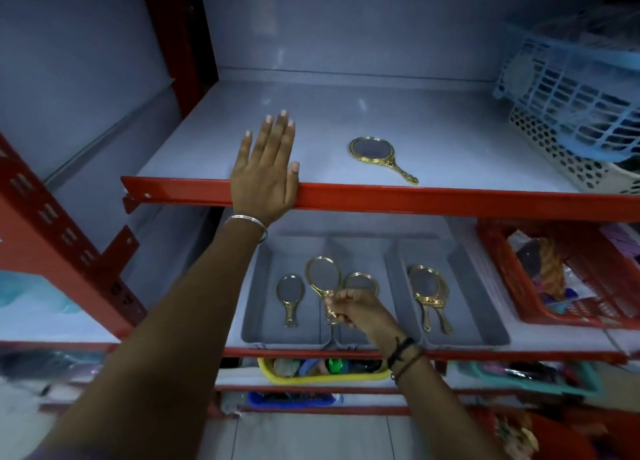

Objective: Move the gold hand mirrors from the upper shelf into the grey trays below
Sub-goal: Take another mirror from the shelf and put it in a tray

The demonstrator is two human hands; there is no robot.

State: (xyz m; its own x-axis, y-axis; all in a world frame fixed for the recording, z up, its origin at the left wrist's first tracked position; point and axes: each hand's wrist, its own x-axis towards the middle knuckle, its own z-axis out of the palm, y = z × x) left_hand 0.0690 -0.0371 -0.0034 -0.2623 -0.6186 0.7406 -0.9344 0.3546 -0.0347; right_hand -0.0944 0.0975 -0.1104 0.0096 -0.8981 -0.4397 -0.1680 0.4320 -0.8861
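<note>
Below, right fingers [341,298] around mirror handle [330,309]

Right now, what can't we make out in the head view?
- Mirror in the middle tray: mostly hidden by the right hand.
- Right tray: the mirrors overlap, so the count is uncertain.
- Blue basket and red basket: cut by the right edge, contents blurred.
- Yellow bin: items too small to tell.

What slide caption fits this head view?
Right hand lowers a gold mirror into grey trays; one mirror left above.
</note>
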